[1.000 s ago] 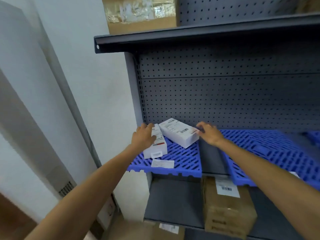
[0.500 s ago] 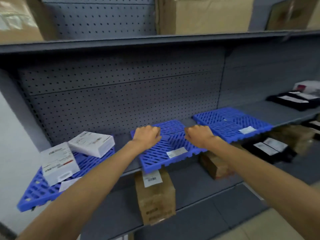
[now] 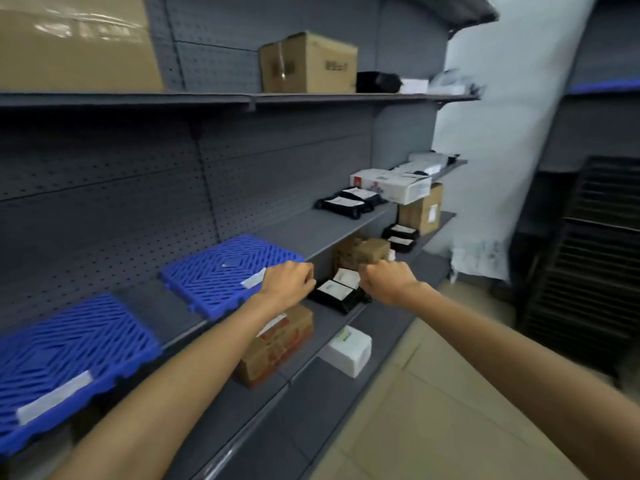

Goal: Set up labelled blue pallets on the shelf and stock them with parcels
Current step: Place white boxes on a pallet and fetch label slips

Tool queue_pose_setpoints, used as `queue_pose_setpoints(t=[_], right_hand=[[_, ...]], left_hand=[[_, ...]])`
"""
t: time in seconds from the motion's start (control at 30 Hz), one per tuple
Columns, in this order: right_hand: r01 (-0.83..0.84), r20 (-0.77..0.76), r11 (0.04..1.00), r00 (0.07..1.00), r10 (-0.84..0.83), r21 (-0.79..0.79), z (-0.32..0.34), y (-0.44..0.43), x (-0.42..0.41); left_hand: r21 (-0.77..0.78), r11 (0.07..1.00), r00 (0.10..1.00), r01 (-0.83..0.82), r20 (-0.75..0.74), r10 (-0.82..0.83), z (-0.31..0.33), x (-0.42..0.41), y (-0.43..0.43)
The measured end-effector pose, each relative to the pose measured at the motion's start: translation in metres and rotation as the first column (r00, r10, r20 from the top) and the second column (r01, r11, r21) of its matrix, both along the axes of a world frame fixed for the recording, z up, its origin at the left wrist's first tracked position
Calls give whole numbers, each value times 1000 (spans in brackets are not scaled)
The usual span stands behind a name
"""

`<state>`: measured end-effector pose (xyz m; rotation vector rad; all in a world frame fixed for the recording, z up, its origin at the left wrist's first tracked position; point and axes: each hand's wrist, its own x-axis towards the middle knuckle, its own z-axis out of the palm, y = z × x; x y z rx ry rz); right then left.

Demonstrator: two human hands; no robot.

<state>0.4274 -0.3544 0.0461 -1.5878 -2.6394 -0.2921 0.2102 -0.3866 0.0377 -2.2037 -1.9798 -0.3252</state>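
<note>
Since half a second ago, the view is swinging to the right along the shelf (image 3: 332, 233): the pallet with the two white parcels is gone from sight, and we are now seeing two blue pallets. The nearer blue pallet (image 3: 69, 355) is lying at the shelf's front edge at lower left, with a white label (image 3: 55, 396) on its front rim. The farther blue pallet (image 3: 225, 271) is sitting beyond it, a bare strip of shelf between them, its own label (image 3: 254, 278) at the front right corner.

We are holding our left hand (image 3: 287, 282) over that corner, fingers curled into a loose fist; we cannot tell whether it is touching the pallet. Our right hand (image 3: 388, 282) is hanging just beside it, off the shelf's front edge, fingers also curled and grasping nothing we can see.

To the right of the farther pallet the shelf is lying bare as far as some black parcels (image 3: 349, 202) and a white box (image 3: 391, 185) near its far end. On the shelf below, a brown carton (image 3: 280, 344), black packets (image 3: 339, 292) and another carton (image 3: 363, 252) are standing along the front edge. A white box (image 3: 348, 351) is sitting lower down. The perforated back panel is dark grey; the floor (image 3: 433, 410) is pale tile, the wall (image 3: 502, 150) white.
</note>
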Motion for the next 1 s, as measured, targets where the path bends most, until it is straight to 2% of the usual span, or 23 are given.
queue_pose_setpoints(t=[0.2,0.4,0.67,0.87,1.0], right_hand=[[182,-22,983,983,-183,-25,-15,37,121],[309,-64,951,949,-309,-12,-30,93,201],[341,-26,940,940,-341,-13,-27,218,253],[366,-71,931,929,-364,9,-1,344,273],[396,-66,917,915,-398,-47,-14,411,287]], left_hand=[[-40,987,987,158,2,-158,-13,119,73],[-52,959,960,278,-4,-278,-15,195,155],[-70,928,930,366,-21,-368,-17,251,297],[-14,917,917,399,-14,-399,4,275,430],[-63,904,906,424,19,-424,-18,299,500]])
